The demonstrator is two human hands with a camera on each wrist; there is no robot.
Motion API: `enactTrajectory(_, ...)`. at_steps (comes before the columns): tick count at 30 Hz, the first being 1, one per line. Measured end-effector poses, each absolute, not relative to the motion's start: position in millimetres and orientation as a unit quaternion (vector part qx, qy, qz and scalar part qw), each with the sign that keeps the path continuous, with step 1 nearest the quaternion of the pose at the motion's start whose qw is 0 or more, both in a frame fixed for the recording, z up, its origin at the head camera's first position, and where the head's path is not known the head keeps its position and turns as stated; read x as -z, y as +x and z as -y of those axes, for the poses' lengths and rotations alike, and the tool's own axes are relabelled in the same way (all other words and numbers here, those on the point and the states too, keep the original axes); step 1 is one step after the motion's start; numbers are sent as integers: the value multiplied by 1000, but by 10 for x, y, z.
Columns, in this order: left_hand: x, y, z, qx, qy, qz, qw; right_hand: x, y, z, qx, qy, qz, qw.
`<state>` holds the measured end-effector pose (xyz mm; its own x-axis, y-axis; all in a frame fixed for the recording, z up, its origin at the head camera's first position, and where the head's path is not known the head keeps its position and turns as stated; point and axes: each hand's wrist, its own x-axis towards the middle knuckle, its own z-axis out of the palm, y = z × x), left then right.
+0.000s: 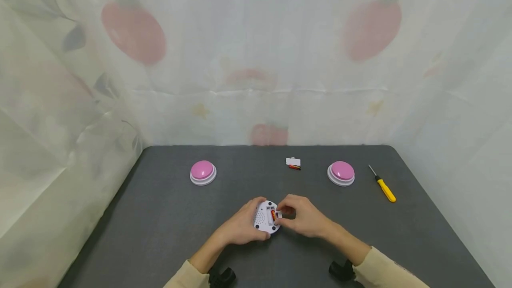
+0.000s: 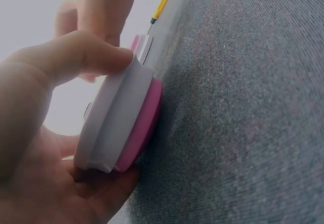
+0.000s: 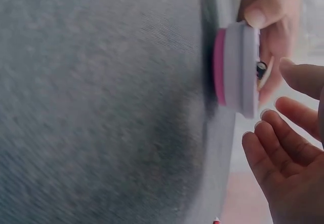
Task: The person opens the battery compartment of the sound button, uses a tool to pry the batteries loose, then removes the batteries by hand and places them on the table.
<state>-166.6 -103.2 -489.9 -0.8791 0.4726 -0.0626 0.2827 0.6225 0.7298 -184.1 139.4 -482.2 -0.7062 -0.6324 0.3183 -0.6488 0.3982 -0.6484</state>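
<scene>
My left hand (image 1: pixel 245 224) grips the rim of a pink-and-white push-button device (image 1: pixel 261 221), thumb on one side and fingers on the other. Its white underside faces up and the pink dome (image 2: pixel 143 127) faces the table. In the uncovered battery compartment sits a red battery (image 1: pixel 274 215). The right wrist view shows a black-ended piece (image 3: pixel 261 69) standing out of the underside beside a pale curved strip (image 3: pixel 268 74). Close to that strip is my right hand (image 1: pixel 302 215), its thumb and fingertips apart with nothing visible between them.
A white battery cover (image 1: pixel 293 162) lies toward the back with a red-and-black battery (image 1: pixel 294 167) beside it. Two more pink-domed devices stand dome up, one at left (image 1: pixel 202 172) and one at right (image 1: pixel 342 173). A yellow-handled screwdriver (image 1: pixel 386 190) lies at the right of the dark table (image 1: pixel 168 217).
</scene>
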Motion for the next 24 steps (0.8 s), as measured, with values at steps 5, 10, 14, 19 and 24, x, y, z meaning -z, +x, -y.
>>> enactTrajectory(5,4895,-1667,1021,-379,209,-892,129,4853,-1826,-1368,-374,371,850,-10)
enactTrajectory(10,4909,-1670,1020,-376,212,-892,129,4843,-1817,-1351,-351,371,860,-10)
enactTrajectory(14,4902,-1663,1019,-376,214,-893,126,4817,-1808,-1341,-342,376,861,-7)
enactTrajectory(19,4882,-1646,1013,-380,216,-891,122,4813,-1808,-1332,-350,390,852,2)
enactTrajectory(24,4875,-1644,1010,-380,216,-891,120,4804,-1818,-1323,-360,397,844,11)
